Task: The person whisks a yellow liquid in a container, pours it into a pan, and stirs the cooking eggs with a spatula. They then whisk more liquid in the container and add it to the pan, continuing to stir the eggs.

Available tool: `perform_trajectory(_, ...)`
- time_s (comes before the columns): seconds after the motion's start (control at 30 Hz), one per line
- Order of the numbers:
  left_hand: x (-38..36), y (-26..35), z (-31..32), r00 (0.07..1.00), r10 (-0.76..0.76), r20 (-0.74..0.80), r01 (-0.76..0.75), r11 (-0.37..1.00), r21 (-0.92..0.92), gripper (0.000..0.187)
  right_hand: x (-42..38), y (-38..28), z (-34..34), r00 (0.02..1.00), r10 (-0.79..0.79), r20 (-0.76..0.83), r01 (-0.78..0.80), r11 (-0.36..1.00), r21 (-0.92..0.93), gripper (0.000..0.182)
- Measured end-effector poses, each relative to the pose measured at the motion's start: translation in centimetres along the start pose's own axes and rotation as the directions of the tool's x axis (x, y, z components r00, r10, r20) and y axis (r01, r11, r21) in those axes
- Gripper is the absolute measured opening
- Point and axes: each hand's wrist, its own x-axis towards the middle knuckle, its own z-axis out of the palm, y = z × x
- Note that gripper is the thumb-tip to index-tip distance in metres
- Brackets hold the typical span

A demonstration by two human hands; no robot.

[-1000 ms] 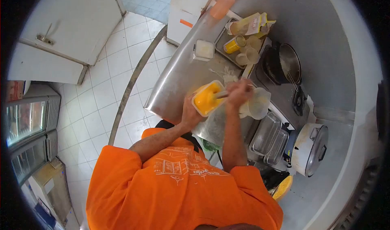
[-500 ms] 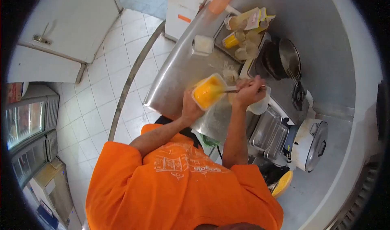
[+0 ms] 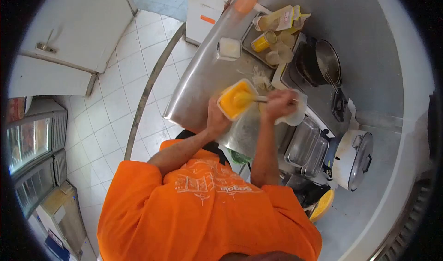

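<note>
My left hand [image 3: 217,116] is wrapped round the lower left side of a clear square container [image 3: 226,105] with a bright yellow-orange mixture inside. My right hand [image 3: 279,105] grips the handle of a utensil [image 3: 261,98], whose blurred yellow head dips into the mixture. Just beyond my right hand lies a translucent white round lid or bowl [image 3: 297,111], partly hidden by the hand. Both hands are above the steel counter [image 3: 198,83]. A crumpled pale plastic wrap [image 3: 261,79] lies on the counter above the container.
A white tub [image 3: 229,49] stands at the counter's far part. A tray [image 3: 253,36] holds a yellow can [image 3: 264,42], cups and a carton. Toward the right are a dark pan [image 3: 326,60], clear rectangular containers [image 3: 303,141], a large lidded pot [image 3: 348,157] and a yellow-rimmed item [image 3: 326,204].
My right hand has shifted slightly left and down with the utensil, whose head sits further into the container. The container and my left hand are nearly in the same place.
</note>
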Motion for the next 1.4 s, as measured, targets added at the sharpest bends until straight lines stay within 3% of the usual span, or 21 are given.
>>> perform_trajectory(0.03, 0.0, -0.4, 0.2, 1.000, -0.002, 0.016, 0.002, 1.000, -0.013, 0.040, 0.0, 2.0, -0.3, 0.997, -0.060, -0.055, 0.058, 0.998, -0.030, 0.029)
perform_trajectory(0.07, 0.2, -0.7, 0.4, 1.000, 0.005, 0.027, -0.005, 1.000, -0.023, 0.041, 0.1, 5.0, -0.9, 0.993, -0.023, 0.117, 0.029, 0.998, -0.049, 0.031)
perform_trajectory(0.17, -0.2, -1.3, 0.5, 0.999, 0.010, 0.049, -0.008, 0.999, -0.049, 0.042, 0.5, -3.7, 0.7, 0.986, 0.070, 0.149, -0.096, 0.980, 0.173, 0.036)
perform_trajectory(0.2, -0.7, -1.7, 0.7, 0.998, -0.008, 0.069, 0.012, 0.998, -0.056, 0.042, 0.8, -4.3, 0.1, 0.991, -0.031, 0.131, -0.004, 0.966, 0.259, 0.034)
perform_trajectory(0.33, 0.5, -1.2, 0.4, 0.999, 0.045, -0.015, -0.045, 0.999, 0.000, 0.033, 1.0, 1.1, 1.5, 0.978, 0.207, 0.018, -0.208, 0.978, 0.012, 0.034)
perform_trajectory(0.47, -0.9, -2.5, 1.0, 0.998, -0.040, 0.053, 0.038, 0.998, 0.048, 0.040, 2.0, -0.6, 0.1, 0.991, 0.021, -0.132, -0.012, 0.998, 0.068, 0.024)
perform_trajectory(0.57, 1.8, 0.0, -0.3, 0.999, -0.012, 0.044, 0.014, 0.999, -0.044, 0.036, 1.8, 2.2, 0.7, 0.967, 0.236, 0.093, -0.240, 0.970, 0.033, 0.025)
perform_trajectory(0.63, 1.5, 0.6, -1.1, 0.995, 0.100, -0.019, -0.098, 0.991, 0.094, 0.035, 2.3, 1.9, 1.1, 0.994, 0.103, 0.030, -0.106, 0.989, 0.102, 0.026)
perform_trajectory(0.7, 0.9, -0.9, -0.1, 0.999, -0.010, 0.049, 0.012, 0.999, -0.039, 0.034, 2.1, 1.3, -0.1, 0.998, -0.023, -0.058, 0.031, 0.989, 0.144, 0.027)
perform_trajectory(0.77, 1.4, -0.7, 0.5, 0.996, -0.023, 0.087, 0.033, 0.992, -0.122, 0.035, 3.2, 6.5, -0.1, 0.997, -0.006, -0.083, -0.003, 0.995, -0.101, 0.024)
perform_trajectory(0.83, 1.4, -0.1, -0.2, 0.999, -0.002, 0.052, 0.006, 0.997, -0.071, 0.035, 2.5, 0.1, 0.9, 0.966, 0.198, 0.164, -0.197, 0.980, -0.019, 0.018)
perform_trajectory(0.87, 1.2, -0.1, -0.5, 1.000, 0.003, 0.029, -0.003, 1.000, -0.014, 0.036, 3.3, -1.6, -0.1, 0.972, 0.148, 0.180, -0.163, 0.984, 0.071, 0.020)
perform_trajectory(0.93, 0.6, 0.1, -0.6, 0.999, 0.045, -0.030, -0.038, 0.978, 0.206, 0.037, 3.1, 7.3, -0.6, 0.998, -0.067, 0.011, 0.068, 0.980, -0.186, 0.025)
perform_trajectory(0.97, 0.7, 0.6, -0.6, 0.998, 0.055, 0.000, -0.054, 0.984, 0.170, 0.037, 3.0, 10.4, -0.3, 0.977, -0.206, -0.060, 0.177, 0.933, -0.313, 0.030)
perform_trajectory(1.0, 0.7, 1.1, -0.7, 0.997, 0.068, 0.027, -0.071, 0.988, 0.134, 0.037, 0.8, 4.1, 1.5, 0.965, 0.126, 0.229, -0.102, 0.988, -0.113, 0.031)
perform_trajectory(1.1, 0.8, -0.2, -0.7, 0.996, 0.064, -0.058, -0.057, 0.991, 0.124, 0.036, 2.0, -4.2, 2.0, 0.991, 0.028, 0.131, -0.039, 0.996, 0.084, 0.028)
perform_trajectory(1.13, 0.1, 0.0, -0.7, 0.993, 0.053, -0.105, -0.040, 0.991, 0.125, 0.036, 1.9, -2.1, 1.3, 1.000, 0.017, -0.016, -0.015, 0.993, 0.119, 0.027)
perform_trajectory(1.23, 1.3, 2.0, -1.3, 1.000, -0.014, -0.009, 0.012, 0.976, -0.217, 0.032, -0.1, 1.0, 2.2, 0.976, 0.178, 0.122, -0.179, 0.984, -0.006, 0.027)
perform_trajectory(1.27, 2.1, 1.7, -1.6, 0.998, -0.005, -0.063, -0.005, 0.988, -0.152, 0.031, 1.4, 0.0, 1.3, 0.960, 0.235, 0.154, -0.246, 0.968, 0.050, 0.025)
perform_trajectory(1.33, 0.6, 2.1, -1.4, 0.992, -0.027, -0.120, 0.022, 0.999, -0.044, 0.029, 1.5, 1.0, 0.4, 0.991, 0.127, 0.036, -0.130, 0.984, 0.121, 0.025)
perform_trajectory(1.4, 0.0, 3.0, -1.4, 0.990, -0.056, -0.133, 0.042, 0.994, -0.103, 0.028, 1.3, 3.2, 0.2, 0.996, 0.084, 0.023, -0.086, 0.994, 0.063, 0.027)
